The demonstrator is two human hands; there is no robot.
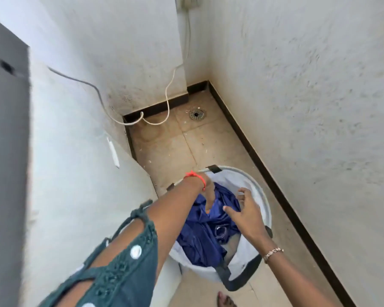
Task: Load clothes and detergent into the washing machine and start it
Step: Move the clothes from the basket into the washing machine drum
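Since the blue clothes [200, 240] lie heaped in the white laundry basket [231, 179] on the floor, I reach down with both arms. My left hand [208, 197] dips its fingers into the cloth, though I cannot tell whether they grip it. My right hand [247, 210] hovers just above, fingers spread wide, ready to gather

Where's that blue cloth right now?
The blue cloth lies low and centre-right in the head view, inside the white laundry basket on the tiled floor, the left hand reaching into it and the right hand just above.
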